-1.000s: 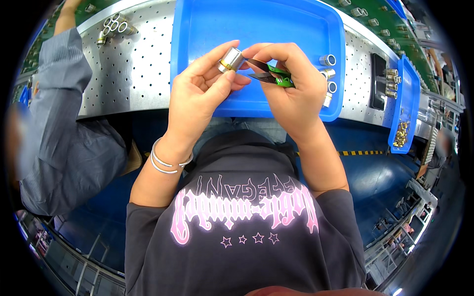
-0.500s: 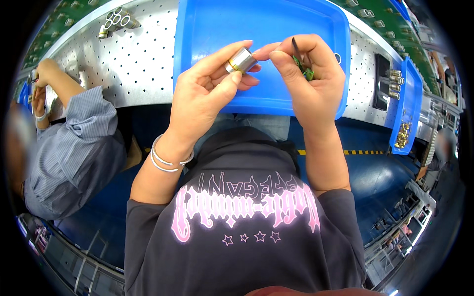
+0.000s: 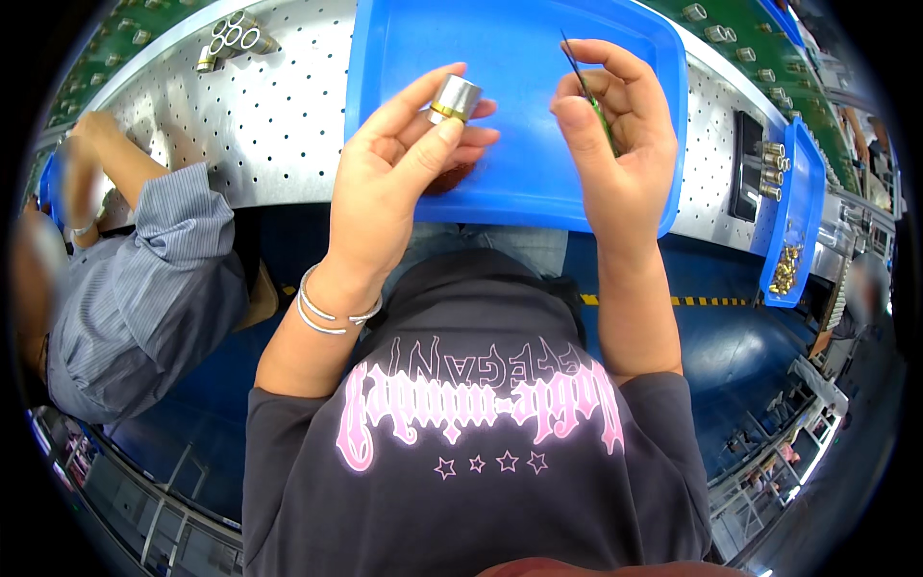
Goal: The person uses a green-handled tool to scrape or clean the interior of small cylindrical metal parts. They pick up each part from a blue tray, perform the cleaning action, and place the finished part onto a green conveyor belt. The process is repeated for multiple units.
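Note:
Between the thumb and fingers of my left hand is a short silver metal cylinder with a gold-yellow band near its lower end, held tilted. My right hand has its fingers curled around a thin, dark, pointed tool with a green handle; its tip sticks up past the fingers, apart from the cylinder. Both hands are over a large blue plastic tray. My right palm hides part of the tool.
Several metal tubes are grouped on the perforated metal bench at left. A co-worker in a striped shirt sits there. At right lie a black flat device, several small cylinders and a blue bin with brass pieces.
My right hand has drawn away from the cylinder, and the tool now points up more clearly. My left hand has shifted slightly left and turned the cylinder more upright.

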`<state>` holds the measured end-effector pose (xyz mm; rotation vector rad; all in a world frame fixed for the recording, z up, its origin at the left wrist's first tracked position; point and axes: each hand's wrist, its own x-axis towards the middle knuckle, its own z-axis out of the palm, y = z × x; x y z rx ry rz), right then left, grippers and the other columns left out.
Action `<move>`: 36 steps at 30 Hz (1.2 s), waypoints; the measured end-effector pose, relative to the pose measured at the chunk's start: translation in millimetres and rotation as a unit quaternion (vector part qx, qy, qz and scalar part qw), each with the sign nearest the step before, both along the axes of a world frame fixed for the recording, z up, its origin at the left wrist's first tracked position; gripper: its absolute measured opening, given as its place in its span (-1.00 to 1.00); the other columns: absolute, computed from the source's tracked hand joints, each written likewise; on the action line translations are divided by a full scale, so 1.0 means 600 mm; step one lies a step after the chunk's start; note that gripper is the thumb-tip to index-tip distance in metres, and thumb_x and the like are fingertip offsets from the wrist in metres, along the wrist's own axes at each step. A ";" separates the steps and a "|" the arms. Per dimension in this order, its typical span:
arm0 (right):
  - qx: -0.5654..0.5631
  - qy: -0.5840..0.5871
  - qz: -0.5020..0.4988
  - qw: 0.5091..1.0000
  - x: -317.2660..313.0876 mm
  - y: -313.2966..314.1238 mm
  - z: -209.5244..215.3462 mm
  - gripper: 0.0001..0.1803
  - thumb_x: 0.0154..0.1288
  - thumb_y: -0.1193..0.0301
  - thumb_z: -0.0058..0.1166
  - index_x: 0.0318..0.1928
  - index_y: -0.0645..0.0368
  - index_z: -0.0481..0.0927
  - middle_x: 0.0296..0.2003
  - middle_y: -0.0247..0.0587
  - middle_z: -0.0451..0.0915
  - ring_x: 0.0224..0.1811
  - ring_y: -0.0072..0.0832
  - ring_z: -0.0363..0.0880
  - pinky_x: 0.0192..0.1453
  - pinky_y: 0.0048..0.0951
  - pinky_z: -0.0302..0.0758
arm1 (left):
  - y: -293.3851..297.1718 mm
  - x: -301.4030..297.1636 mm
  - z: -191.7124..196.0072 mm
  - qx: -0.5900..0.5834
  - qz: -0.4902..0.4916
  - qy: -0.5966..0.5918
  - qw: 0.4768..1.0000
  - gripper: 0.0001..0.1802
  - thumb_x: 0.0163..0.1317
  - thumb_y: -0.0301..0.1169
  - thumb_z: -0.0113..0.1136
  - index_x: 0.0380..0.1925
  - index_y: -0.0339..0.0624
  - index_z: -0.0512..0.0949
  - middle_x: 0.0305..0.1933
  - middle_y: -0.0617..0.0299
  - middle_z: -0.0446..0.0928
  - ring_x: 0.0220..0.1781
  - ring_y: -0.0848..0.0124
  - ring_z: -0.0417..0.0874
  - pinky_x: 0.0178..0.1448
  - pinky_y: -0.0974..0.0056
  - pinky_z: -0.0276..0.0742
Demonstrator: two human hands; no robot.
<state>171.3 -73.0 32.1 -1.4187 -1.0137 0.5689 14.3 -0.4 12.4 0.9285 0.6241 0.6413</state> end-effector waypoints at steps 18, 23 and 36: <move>-0.014 -0.259 0.021 0.966 -0.006 -0.002 -0.018 -0.84 0.03 0.38 0.26 -0.35 0.12 0.65 -0.47 -0.27 0.64 -0.48 -0.38 0.60 -0.39 -0.47 0.46 | -0.004 0.006 -0.001 0.025 0.020 -0.037 0.999 -0.49 0.23 -0.51 0.14 0.18 -0.26 0.28 -0.02 0.04 0.53 -0.09 0.50 0.55 -0.07 0.46 0.47; -0.009 -0.272 0.017 0.962 -0.006 -0.003 -0.016 -0.87 0.03 0.37 0.25 -0.37 0.10 0.65 -0.50 -0.29 0.63 -0.51 -0.39 0.58 -0.42 -0.47 0.43 | -0.006 0.010 0.002 0.031 0.023 -0.032 0.999 -0.50 0.22 -0.50 0.16 0.17 -0.24 0.30 -0.04 0.07 0.55 -0.14 0.53 0.55 -0.11 0.48 0.47; -0.007 -0.249 0.015 0.968 -0.005 -0.003 -0.018 -0.87 0.04 0.39 0.25 -0.37 0.12 0.65 -0.52 -0.28 0.62 -0.53 -0.39 0.57 -0.45 -0.48 0.44 | -0.005 0.011 0.000 0.025 0.015 -0.030 0.999 -0.50 0.22 -0.51 0.16 0.17 -0.23 0.31 -0.04 0.07 0.55 -0.10 0.51 0.55 -0.11 0.48 0.46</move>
